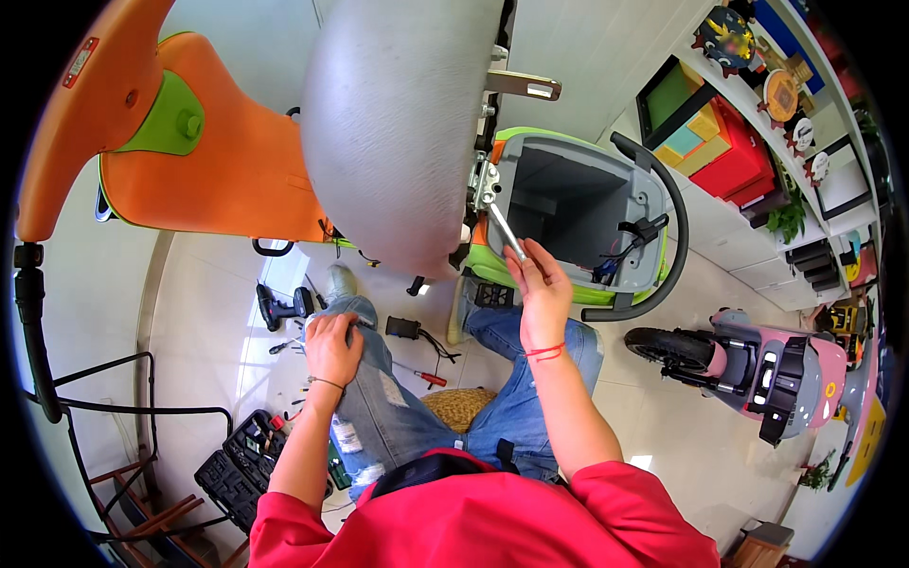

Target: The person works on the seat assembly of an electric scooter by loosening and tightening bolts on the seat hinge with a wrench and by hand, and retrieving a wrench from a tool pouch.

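Observation:
My right hand (538, 301) holds a silver wrench (504, 227), whose far end is at a metal bracket with bolts (486, 189) on the underside edge of a raised grey seat (398, 114). Beside the bracket is an open storage bin (568, 189) with a dark interior, grey rim and green body. My left hand (333, 348) rests on my left knee, fingers apart, holding nothing. An orange and green scooter body (218, 180) lies at the left of the seat.
A drill (278, 305), a black cylindrical part (402, 328), a red-handled tool (432, 378) and an open toolbox (237, 464) lie on the floor. A black tubular frame (142, 410) stands at left. A pink scooter (791, 374) and cluttered shelves (757, 114) are at right.

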`<state>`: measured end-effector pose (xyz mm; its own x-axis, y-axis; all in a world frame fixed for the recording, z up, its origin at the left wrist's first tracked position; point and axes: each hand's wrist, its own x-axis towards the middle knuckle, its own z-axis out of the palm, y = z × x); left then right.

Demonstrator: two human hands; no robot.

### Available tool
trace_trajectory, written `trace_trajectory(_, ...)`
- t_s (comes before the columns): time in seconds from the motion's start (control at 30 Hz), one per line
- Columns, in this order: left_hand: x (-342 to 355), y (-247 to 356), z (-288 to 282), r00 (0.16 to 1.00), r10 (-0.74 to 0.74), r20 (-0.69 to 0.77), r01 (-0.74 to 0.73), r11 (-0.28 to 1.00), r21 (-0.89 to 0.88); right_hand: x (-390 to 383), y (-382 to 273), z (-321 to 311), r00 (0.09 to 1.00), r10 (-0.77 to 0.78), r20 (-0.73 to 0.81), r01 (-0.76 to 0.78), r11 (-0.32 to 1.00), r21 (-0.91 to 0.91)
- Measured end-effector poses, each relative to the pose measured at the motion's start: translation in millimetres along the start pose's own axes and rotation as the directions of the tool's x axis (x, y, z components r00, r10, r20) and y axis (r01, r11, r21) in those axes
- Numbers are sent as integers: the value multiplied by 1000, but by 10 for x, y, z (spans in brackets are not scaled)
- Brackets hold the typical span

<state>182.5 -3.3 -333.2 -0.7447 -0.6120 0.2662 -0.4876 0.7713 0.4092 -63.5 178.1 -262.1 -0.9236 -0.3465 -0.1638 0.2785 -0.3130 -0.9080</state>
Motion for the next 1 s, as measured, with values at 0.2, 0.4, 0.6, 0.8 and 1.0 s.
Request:
trace_trajectory(0.2, -16, -20, 2, 1000, -10, 9, 10, 1000, 7, -107, 136, 74, 998, -52, -24, 48, 990, -134)
trace_trajectory(0.4, 20, 7, -17, 999, -9, 33, 9, 1000, 15, -133, 81, 84, 990, 137, 33, -124, 958, -259)
trace_trajectory(0.6, -11, -20, -12, 1000, -14, 5, 14, 1000, 2, 211, -204, -137, 999, 44, 23, -30, 908, -419)
trace_trajectory(0.8, -14, -38, -1, 1000, -11, 8, 12, 1000, -4, 1480, -782, -33, 959, 101, 266, 83, 794, -602)
trace_trajectory(1.0, 6, -33, -7, 999, -28, 21, 28, 1000, -3, 2091, -1016, 1046, 824, 294, 484, 385, 338, -859)
